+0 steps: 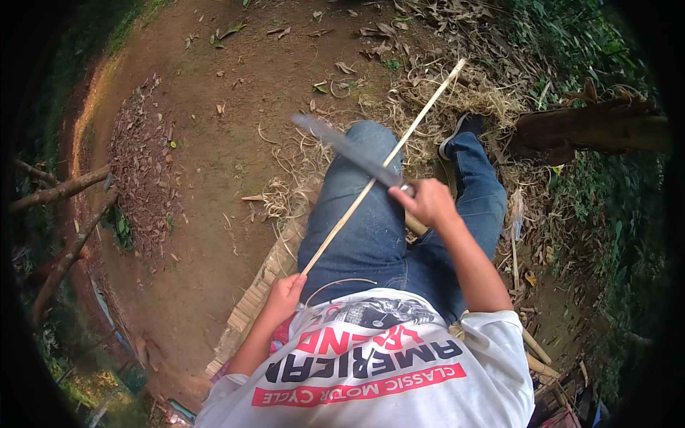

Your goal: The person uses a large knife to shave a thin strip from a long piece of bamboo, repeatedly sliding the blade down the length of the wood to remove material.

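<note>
Across my thighs runs a long, pale, thin stick (425,108), slanting from lower left to upper right. My left hand (285,294) is closed round its near end, beside my hip. In my right hand (428,202) is the handle of a machete (349,151), its blade pointing to the upper left. The blade crosses the stick above my knee and looks to be against it; the tip is a little blurred. A thin curled shaving (341,281) lies on my lap near the left hand.
I sit on a slatted bamboo seat (251,299). Curly shavings (285,198) litter the soil around my legs, with a larger heap (492,100) by my shoe. A thick brown trunk (592,130) lies at the right. Branches (64,192) stand at the left.
</note>
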Demonstrator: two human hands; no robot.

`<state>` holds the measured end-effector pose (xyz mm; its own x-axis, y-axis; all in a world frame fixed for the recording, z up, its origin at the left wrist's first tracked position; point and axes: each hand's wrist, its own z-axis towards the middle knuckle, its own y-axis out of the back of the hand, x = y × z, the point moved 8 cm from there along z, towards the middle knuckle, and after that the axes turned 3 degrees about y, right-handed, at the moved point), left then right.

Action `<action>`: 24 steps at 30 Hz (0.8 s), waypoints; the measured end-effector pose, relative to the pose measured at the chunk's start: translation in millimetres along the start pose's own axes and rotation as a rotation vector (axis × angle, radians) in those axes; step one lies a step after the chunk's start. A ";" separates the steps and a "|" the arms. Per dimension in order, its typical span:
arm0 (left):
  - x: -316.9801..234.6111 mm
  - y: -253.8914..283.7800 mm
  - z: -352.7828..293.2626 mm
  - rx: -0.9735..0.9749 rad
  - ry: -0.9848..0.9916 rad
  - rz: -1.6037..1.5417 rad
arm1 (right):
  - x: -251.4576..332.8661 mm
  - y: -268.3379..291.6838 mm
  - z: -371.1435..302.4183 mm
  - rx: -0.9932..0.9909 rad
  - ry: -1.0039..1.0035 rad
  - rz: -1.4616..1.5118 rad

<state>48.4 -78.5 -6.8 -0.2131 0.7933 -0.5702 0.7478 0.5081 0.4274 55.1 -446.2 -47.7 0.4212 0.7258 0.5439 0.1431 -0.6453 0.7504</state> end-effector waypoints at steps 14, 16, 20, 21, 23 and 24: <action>1.5 -6.7 7.3 -0.009 0.016 -0.080 | 26.9 -10.5 -3.7 0.201 0.140 0.163; 1.4 -6.4 6.4 -0.033 0.022 -0.083 | 23.0 -17.4 3.3 0.275 0.109 0.148; -4.0 -5.9 10.0 -0.025 0.030 -0.064 | 12.9 -16.8 14.7 0.275 0.169 0.054; -4.3 -5.8 11.7 -0.025 0.026 -0.060 | 12.7 -13.9 18.2 0.268 0.196 0.022; -1.3 -6.7 11.8 -0.015 0.034 -0.067 | 4.8 -8.0 22.8 0.229 0.192 -0.008; -0.8 -6.5 11.3 -0.011 0.042 -0.067 | -3.6 -1.3 25.2 0.185 0.177 0.000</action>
<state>50.8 -86.2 -17.1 -0.2889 0.7706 -0.5680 0.7237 0.5642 0.3974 76.0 -454.0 -60.1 0.2606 0.7454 0.6135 0.3114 -0.6664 0.6774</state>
